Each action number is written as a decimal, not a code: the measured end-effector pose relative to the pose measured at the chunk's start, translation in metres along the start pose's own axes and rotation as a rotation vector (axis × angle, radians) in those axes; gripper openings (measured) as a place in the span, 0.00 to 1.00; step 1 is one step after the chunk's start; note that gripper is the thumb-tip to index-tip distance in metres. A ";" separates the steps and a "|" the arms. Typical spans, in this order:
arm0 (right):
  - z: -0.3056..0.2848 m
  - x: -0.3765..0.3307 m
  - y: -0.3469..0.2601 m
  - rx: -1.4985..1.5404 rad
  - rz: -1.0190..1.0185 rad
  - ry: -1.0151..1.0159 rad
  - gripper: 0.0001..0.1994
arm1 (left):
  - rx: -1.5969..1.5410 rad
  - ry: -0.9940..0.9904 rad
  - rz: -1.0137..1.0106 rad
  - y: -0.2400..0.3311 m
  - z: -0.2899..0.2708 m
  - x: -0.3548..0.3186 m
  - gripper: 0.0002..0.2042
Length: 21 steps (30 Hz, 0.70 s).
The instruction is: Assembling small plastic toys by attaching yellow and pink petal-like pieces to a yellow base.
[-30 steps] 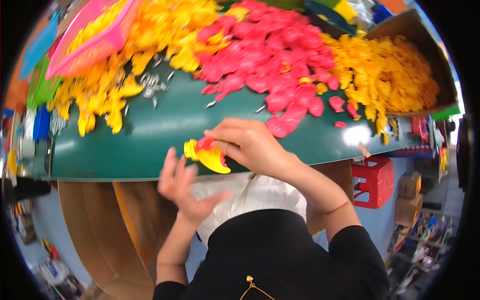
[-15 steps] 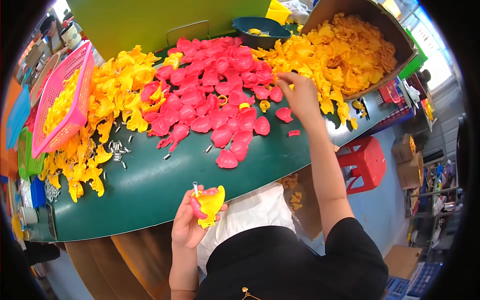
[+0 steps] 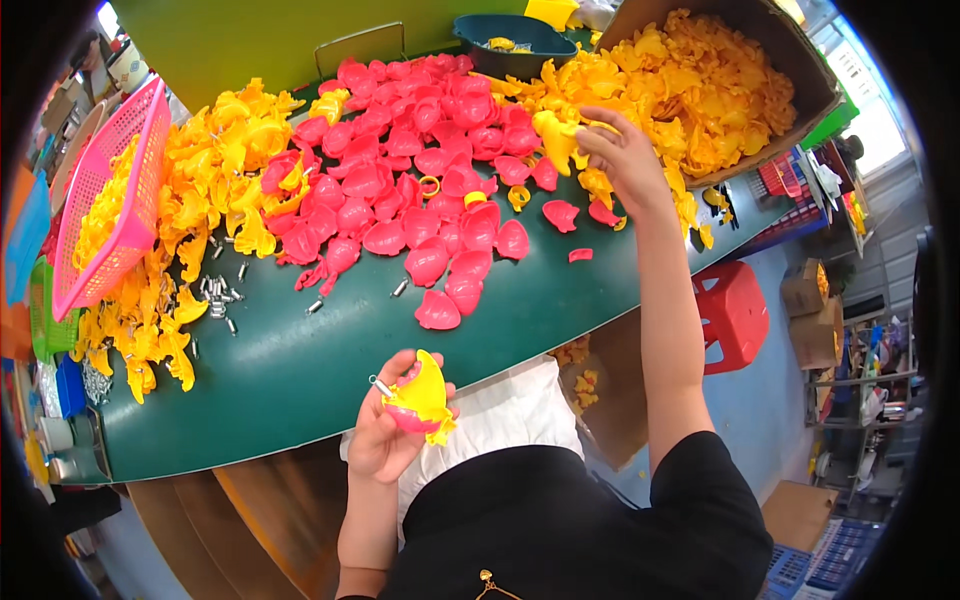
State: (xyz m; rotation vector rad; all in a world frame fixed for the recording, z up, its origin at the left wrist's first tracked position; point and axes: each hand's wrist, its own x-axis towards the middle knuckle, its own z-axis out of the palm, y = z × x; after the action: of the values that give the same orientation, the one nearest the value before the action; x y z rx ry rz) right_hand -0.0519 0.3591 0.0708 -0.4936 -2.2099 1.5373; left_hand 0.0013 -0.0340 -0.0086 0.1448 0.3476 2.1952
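My left hand (image 3: 378,440), in front of the table edge, grips a part-assembled toy piece (image 3: 426,394) made of a yellow curved shell and pink plastic. A small silvery metal piece (image 3: 381,386), a pin or spring, sticks out on its left side. Over at the right, my right hand (image 3: 635,168) pinches a yellow plastic piece (image 3: 556,140) just above the table. Beneath and left of that hand spreads a heap of pink plastic shells (image 3: 420,165), with a few yellow rings (image 3: 518,197) among them.
Yellow pieces spill from a cardboard box (image 3: 822,85) at the back right. More yellow parts lie left, beside a pink basket (image 3: 110,275). Loose metal pieces (image 3: 218,292) lie on the green table (image 3: 300,400). A dark bowl (image 3: 515,50) stands behind, a red stool (image 3: 738,320) at right.
My right hand has picked up a yellow piece from the pile and drawn it slightly up and right. My left hand has tilted the toy piece; its metal piece now points up-left.
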 end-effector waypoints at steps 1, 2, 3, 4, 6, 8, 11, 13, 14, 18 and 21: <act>0.002 -0.021 -0.001 0.327 0.084 -0.119 0.22 | 0.030 0.023 0.016 -0.002 0.000 0.001 0.39; 0.006 -0.044 -0.003 0.658 0.175 -0.239 0.25 | -0.019 0.037 0.029 -0.003 0.004 0.003 0.44; 0.017 -0.073 -0.015 0.738 0.292 -0.196 0.27 | -0.029 0.057 0.033 -0.003 0.003 0.004 0.44; 0.013 -0.095 -0.005 0.771 0.332 -0.261 0.26 | 0.003 0.054 0.025 -0.003 0.003 0.005 0.44; 0.022 -0.140 0.003 0.601 0.348 -0.199 0.24 | 0.015 0.064 0.015 -0.007 0.002 0.007 0.44; 0.039 -0.178 0.002 0.125 0.212 -0.072 0.18 | 0.014 0.056 0.003 -0.009 0.002 0.010 0.44; 0.050 -0.197 0.002 -0.719 -0.365 0.021 0.16 | 0.024 0.056 -0.011 -0.010 0.007 0.012 0.44; 0.046 -0.199 -0.012 -0.683 -0.216 -0.042 0.18 | 0.118 0.077 -0.011 -0.009 0.010 0.012 0.44; 0.038 -0.191 -0.016 -0.702 -0.321 -0.139 0.18 | 0.161 0.095 -0.002 -0.009 0.010 0.012 0.45; 0.023 -0.142 -0.019 -0.632 -0.501 -0.648 0.26 | 0.151 0.104 -0.008 -0.009 0.009 0.011 0.46; 0.029 -0.123 -0.002 -0.561 -0.474 -0.817 0.27 | 0.113 0.090 -0.016 -0.010 0.012 0.011 0.46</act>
State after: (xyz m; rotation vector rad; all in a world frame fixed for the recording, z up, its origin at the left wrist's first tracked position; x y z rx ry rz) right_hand 0.0389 0.2738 0.0489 0.6124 -3.0658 0.9204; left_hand 0.0052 -0.0174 -0.0001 0.1052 0.5213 2.1708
